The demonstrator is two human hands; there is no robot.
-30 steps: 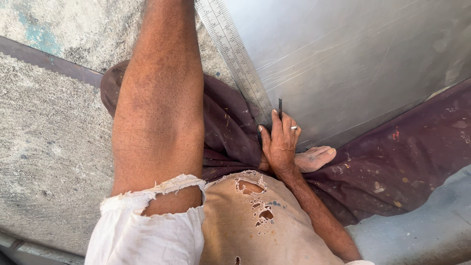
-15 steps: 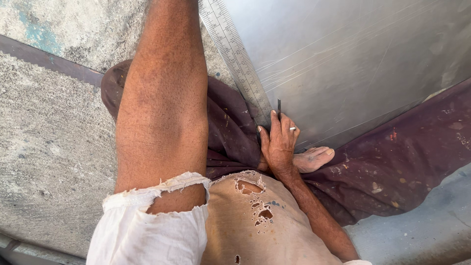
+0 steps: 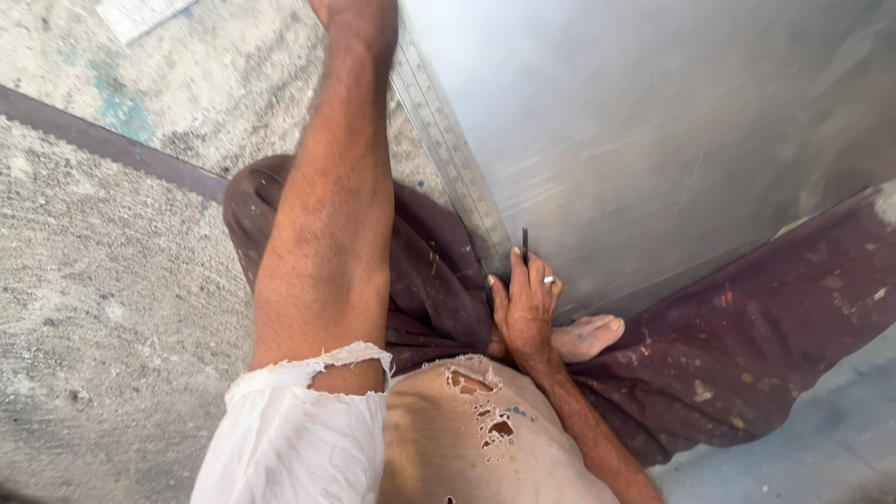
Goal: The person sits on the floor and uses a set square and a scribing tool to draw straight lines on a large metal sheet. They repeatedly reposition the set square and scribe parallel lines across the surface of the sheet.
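My right hand (image 3: 525, 310) is shut on a thin dark marking tool (image 3: 525, 245). Its tip rests at the lower end of a long steel ruler (image 3: 448, 154). The ruler lies along the left edge of a large grey metal sheet (image 3: 653, 140). My left arm reaches up along the ruler. My left hand (image 3: 359, 13) is at the ruler's upper part, mostly cut off by the frame's top edge, so its grip is hidden. A ring shows on one finger of my right hand.
I sit on a rough concrete floor (image 3: 84, 308) in dark maroon trousers (image 3: 747, 364), one bare foot (image 3: 586, 336) tucked beside my right wrist. A dark strip (image 3: 112, 145) crosses the floor at left. A pale flat piece (image 3: 140, 13) lies top left.
The view has shifted a little, so everything sits lower in the frame. My right hand keeps the tool at the ruler's lower end, and my left arm stays stretched along it.
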